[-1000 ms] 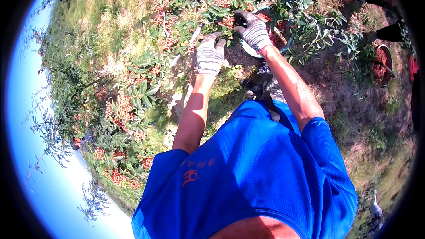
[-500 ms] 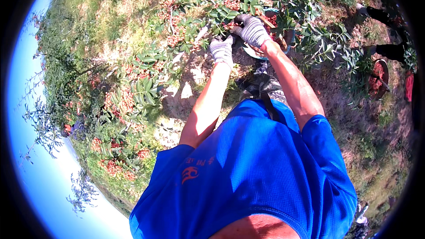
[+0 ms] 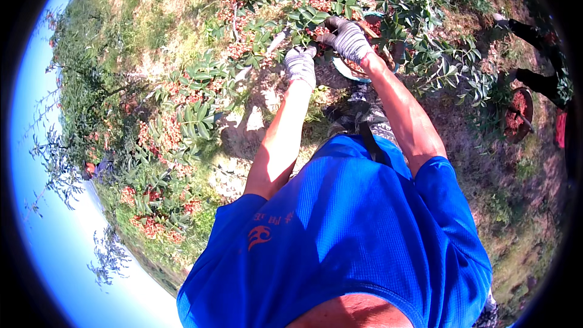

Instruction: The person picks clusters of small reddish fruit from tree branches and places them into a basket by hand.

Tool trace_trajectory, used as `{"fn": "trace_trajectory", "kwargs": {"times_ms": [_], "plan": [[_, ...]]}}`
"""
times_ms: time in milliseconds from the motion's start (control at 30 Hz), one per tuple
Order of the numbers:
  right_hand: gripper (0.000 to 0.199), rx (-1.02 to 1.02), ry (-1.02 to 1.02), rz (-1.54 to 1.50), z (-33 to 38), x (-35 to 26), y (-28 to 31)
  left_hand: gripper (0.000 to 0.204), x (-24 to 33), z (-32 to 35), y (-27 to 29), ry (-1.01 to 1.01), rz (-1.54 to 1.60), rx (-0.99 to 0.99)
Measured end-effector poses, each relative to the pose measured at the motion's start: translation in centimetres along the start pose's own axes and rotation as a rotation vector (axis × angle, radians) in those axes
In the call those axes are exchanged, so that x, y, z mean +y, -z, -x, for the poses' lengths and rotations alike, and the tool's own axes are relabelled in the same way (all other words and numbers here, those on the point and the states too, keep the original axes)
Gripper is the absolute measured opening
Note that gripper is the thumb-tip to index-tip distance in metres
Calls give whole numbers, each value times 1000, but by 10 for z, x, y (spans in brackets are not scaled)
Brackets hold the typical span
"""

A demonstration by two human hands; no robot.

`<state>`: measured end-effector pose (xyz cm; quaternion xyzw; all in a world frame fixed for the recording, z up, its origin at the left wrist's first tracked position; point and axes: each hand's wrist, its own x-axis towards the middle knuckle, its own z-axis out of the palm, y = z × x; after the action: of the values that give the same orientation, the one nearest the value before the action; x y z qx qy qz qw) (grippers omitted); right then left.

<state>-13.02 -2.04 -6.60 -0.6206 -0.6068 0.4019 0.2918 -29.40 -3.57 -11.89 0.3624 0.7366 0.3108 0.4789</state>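
Both my hands wear striped grey-and-white gloves with dark fingers and work among the leafy branches of a shrub. My right hand (image 3: pixel 348 39) is closed at a cluster of small red berries (image 3: pixel 320 31), its fingertips bent around the cluster's edge. Lower and to the left, my left hand (image 3: pixel 300 65) is closed beside the leaves; whatever its fingers hold is hidden. Beneath my right wrist is a round container with a pale blue rim (image 3: pixel 344 70). Red berries (image 3: pixel 374 26) show inside it, partly covered by my right hand and forearm.
More berry-laden branches (image 3: pixel 195 123) spread to the left and across the top. At far right stands a brown basket (image 3: pixel 518 115) with red berries, near another person's dark-clad legs (image 3: pixel 537 85). Dry grass and soil lie under the shrubs.
My left hand has drawn slightly down and left, away from my right hand. More of the container's rim and inside shows under my right wrist. The right hand has barely shifted.
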Motion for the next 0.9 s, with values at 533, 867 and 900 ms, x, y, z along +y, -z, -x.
{"fn": "trace_trajectory", "kwargs": {"times_ms": [533,867,900], "plan": [[32,-13,-180,-319,-26,23,-13,30,-14,-17,-11,223,207,40],[31,-148,-308,-611,-13,5,0,54,-17,-16,-22,33,19,39],[35,-144,-255,-575,-11,4,0,55,-13,-10,-19,48,126,7]]}}
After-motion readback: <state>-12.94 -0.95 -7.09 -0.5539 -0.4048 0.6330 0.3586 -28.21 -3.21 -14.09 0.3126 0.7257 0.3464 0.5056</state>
